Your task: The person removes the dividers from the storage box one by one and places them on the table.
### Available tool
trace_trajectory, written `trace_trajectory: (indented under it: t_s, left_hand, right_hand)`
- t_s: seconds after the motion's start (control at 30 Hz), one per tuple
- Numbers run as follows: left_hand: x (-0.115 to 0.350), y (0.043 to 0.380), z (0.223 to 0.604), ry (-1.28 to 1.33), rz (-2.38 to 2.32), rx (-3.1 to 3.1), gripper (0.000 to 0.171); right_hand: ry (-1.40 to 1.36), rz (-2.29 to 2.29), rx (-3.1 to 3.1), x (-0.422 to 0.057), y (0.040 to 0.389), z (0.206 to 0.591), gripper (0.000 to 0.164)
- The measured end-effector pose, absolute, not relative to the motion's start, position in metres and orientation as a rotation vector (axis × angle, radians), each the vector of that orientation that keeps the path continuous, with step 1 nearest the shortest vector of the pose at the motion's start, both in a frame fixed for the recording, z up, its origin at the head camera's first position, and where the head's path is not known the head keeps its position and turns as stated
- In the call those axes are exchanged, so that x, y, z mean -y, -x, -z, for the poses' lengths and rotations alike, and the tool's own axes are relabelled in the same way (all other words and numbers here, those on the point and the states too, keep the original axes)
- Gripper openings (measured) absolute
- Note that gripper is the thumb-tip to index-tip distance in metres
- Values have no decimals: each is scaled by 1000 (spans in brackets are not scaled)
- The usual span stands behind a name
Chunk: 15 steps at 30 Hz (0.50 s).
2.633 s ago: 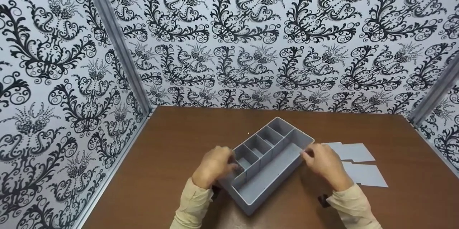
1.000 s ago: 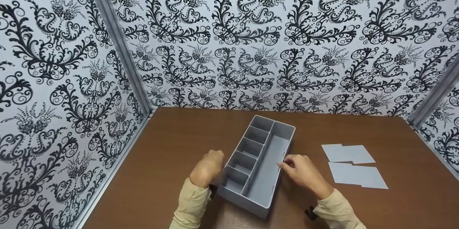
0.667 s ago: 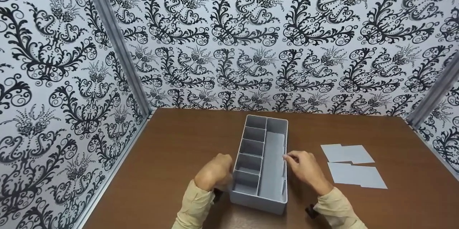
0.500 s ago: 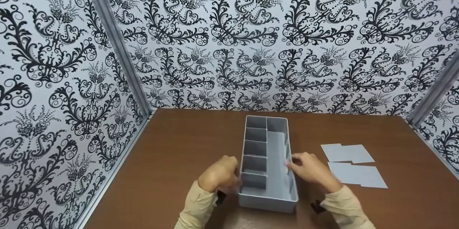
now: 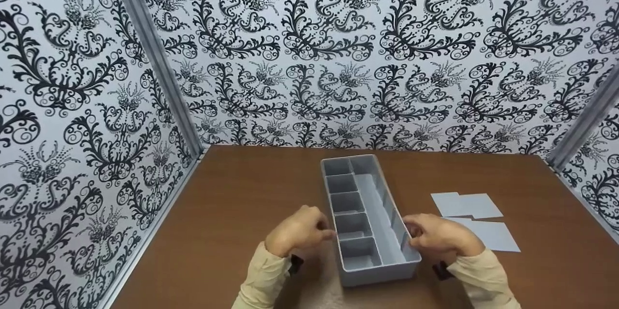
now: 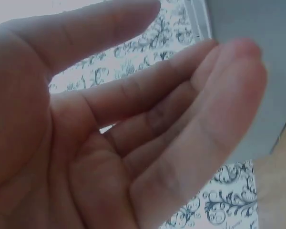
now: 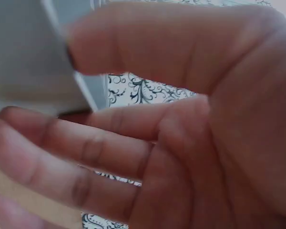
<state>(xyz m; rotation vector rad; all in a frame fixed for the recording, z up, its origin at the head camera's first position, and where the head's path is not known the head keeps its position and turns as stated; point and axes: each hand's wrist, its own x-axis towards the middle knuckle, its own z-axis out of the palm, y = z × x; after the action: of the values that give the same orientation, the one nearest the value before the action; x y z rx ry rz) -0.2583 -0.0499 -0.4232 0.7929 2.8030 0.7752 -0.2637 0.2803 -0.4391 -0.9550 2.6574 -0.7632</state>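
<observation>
A grey divided organizer box stands on the brown table, a row of small compartments along its left and one long compartment on its right. No items show in the compartments. At its left wall my left hand has bent, relaxed fingers touching the side near the front. In the left wrist view the left thumb stands apart from these fingers. My right hand holds the right wall's rim near the front corner between thumb and index finger. The right wrist view shows its other fingers stretched loosely below the rim.
Several white paper-like sheets lie right of the box, partly behind the right hand. A black-and-white patterned wall rises behind the table, with another patterned panel and a metal post at the left.
The box has turned counterclockwise in steps, from slanting right to slanting left, its near end swinging right. Both hands have shifted along its walls; the right is now nearer the front corner.
</observation>
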Motion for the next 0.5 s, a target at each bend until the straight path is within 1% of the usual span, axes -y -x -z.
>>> trace_trajectory:
  t_s: [0.07,0.13,0.33,0.5]
  left_hand:
    - [55,260,422,-776,-815,-2840,19]
    - [60,261,422,-764,-847,-2878,17]
    - [71,265,420,-761,-887,-2953,15]
    - [80,271,422,-768,-914,-3065,14]
  right_hand:
    - [952,782,-2666,-281,267,442,42]
    - [945,800,-2678,-282,270,446,47]
    - [964,774,-2782,-285,279,453,46]
    - [931,779,-2864,-287,283,456,40]
